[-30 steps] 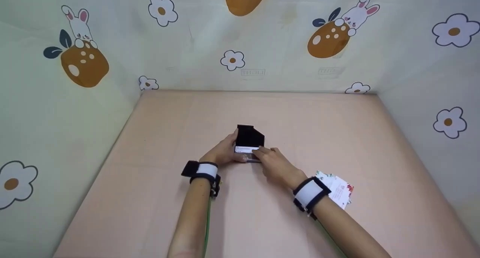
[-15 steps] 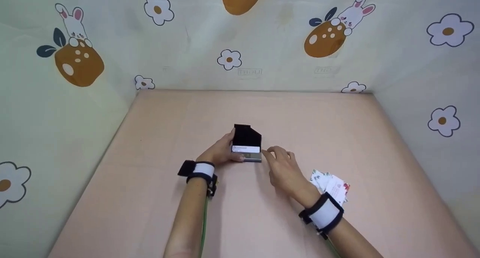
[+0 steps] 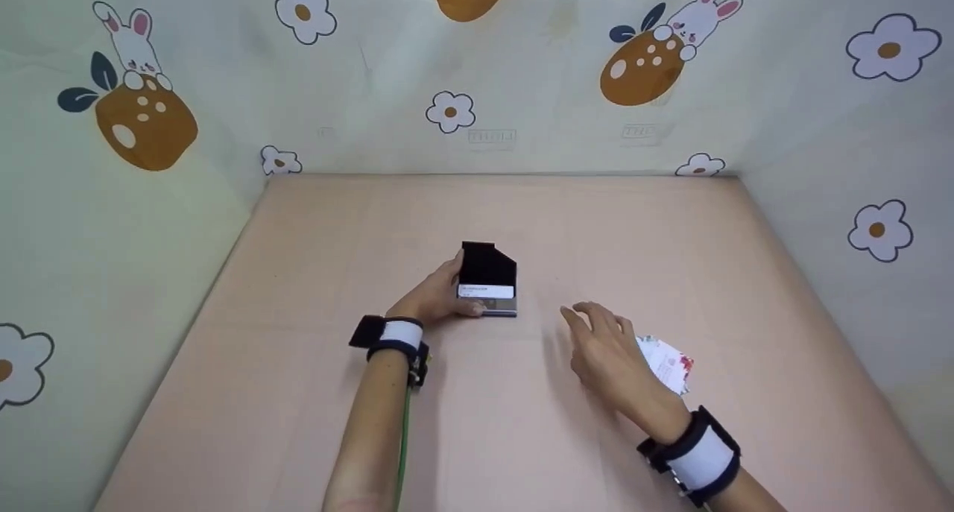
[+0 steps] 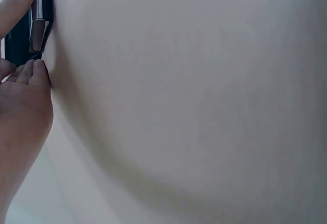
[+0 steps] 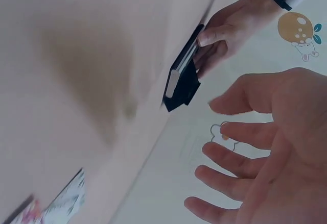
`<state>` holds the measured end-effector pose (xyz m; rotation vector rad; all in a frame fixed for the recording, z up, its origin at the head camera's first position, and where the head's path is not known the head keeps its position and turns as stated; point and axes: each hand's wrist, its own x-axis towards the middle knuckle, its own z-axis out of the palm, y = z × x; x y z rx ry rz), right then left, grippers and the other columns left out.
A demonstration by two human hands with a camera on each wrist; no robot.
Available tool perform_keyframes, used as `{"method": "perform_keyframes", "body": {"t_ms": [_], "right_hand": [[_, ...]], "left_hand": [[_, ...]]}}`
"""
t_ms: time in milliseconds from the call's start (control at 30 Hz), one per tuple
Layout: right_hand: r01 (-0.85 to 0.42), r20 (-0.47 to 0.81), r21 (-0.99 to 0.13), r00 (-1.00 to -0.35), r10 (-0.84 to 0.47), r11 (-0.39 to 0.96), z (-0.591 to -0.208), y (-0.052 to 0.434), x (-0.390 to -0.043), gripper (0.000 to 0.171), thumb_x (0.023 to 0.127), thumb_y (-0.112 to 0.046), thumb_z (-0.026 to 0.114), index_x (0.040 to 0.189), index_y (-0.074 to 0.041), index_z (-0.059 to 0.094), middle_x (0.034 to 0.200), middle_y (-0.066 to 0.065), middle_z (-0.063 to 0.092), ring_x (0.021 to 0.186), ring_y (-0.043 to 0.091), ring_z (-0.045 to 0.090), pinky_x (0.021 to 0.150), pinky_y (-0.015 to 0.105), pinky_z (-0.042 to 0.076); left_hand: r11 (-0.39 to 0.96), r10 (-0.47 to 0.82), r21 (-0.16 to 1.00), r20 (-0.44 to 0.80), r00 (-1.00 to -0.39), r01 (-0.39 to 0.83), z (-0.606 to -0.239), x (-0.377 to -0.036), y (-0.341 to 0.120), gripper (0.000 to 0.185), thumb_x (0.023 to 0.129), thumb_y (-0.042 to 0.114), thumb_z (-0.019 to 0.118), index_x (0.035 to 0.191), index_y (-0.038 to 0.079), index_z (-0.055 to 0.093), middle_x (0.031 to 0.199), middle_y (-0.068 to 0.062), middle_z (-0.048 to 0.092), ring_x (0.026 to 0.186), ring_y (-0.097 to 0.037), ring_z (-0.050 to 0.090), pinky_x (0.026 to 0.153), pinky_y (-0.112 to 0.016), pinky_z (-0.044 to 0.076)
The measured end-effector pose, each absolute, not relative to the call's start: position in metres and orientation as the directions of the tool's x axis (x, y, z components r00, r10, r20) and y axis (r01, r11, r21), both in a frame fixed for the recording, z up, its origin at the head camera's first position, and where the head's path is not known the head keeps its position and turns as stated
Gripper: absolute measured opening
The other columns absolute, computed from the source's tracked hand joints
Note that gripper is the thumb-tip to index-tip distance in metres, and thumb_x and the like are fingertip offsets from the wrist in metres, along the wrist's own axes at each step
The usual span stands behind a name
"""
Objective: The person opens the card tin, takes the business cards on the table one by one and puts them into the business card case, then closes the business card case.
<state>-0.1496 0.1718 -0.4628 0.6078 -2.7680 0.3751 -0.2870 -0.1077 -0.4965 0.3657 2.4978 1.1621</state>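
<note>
R hand off the case, now over by the cards.
1 s ago R hand had fingers on the white strip in the black case; ½ s ago tips were just beside case's R edge; now well apart from it, fingers loosely spread, strip uncovered. Hand now hides L part of the card pile, which showed b4; wristband has slid down-R, clear of pile in head view. Head cam shifted slightly too.

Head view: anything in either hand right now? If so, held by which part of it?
Left hand holds the black case by its left side, thumb over the near-left corner. Right hand holds nothing.
</note>
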Motion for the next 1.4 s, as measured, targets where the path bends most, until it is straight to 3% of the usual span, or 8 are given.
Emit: {"method": "perform_keyframes", "body": {"t_ms": [233, 633, 900, 1400], "right_hand": [[-0.392, 0.283, -0.219, -0.902, -0.326, 0.894, -0.464, 0.2, -0.14, 0.066, 0.077, -0.012, 0.085, 0.135, 0.004, 0.056, 0.131, 0.024, 0.057, 0.123, 0.04, 0.056, 0.098, 0.056, 0.044], [-0.289, 0.221, -0.202, -0.944, -0.244, 0.936, -0.467, 0.23, -0.125, 0.077, 0.073, -0.023, 0.089, 0.137, 0.002, 0.056, 0.132, 0.023, 0.056, 0.121, 0.041, 0.057, 0.09, 0.056, 0.047], [-0.267, 0.185, -0.193, -0.955, -0.232, 0.944, -0.466, 0.252, -0.121, 0.083, 0.067, -0.025, 0.092, 0.137, 0.0, 0.056, 0.132, 0.024, 0.057, 0.119, 0.041, 0.057, 0.086, 0.058, 0.047], [-0.179, 0.049, -0.24, -0.984, -0.172, 0.954, -0.475, 0.288, -0.114, 0.084, 0.073, -0.037, 0.087, 0.14, 0.001, 0.052, 0.134, 0.03, 0.054, 0.118, 0.047, 0.055, 0.085, 0.062, 0.045]], "left_hand": [[0.635, 0.36, 0.771, -0.232, -0.904, 0.055, -0.498, -0.289, -0.108, 0.116, 0.081, 0.023, 0.084, 0.163, 0.021, 0.002, 0.169, -0.012, 0.015, 0.157, -0.03, 0.012, 0.129, -0.045, 0.011], [0.603, 0.368, 0.796, -0.216, -0.904, 0.055, -0.498, -0.288, -0.11, 0.117, 0.08, 0.02, 0.085, 0.163, 0.022, 0.003, 0.169, -0.01, 0.016, 0.157, -0.028, 0.012, 0.129, -0.044, 0.009], [0.628, 0.372, 0.775, -0.211, -0.904, 0.078, -0.497, -0.287, -0.11, 0.117, 0.08, 0.026, 0.085, 0.162, 0.018, 0.002, 0.169, -0.013, 0.014, 0.157, -0.029, 0.012, 0.129, -0.044, 0.011], [0.629, 0.372, 0.774, -0.215, -0.903, 0.075, -0.497, -0.287, -0.107, 0.117, 0.08, 0.026, 0.085, 0.163, 0.021, 0.002, 0.169, -0.014, 0.015, 0.157, -0.031, 0.013, 0.129, -0.045, 0.011]]}}
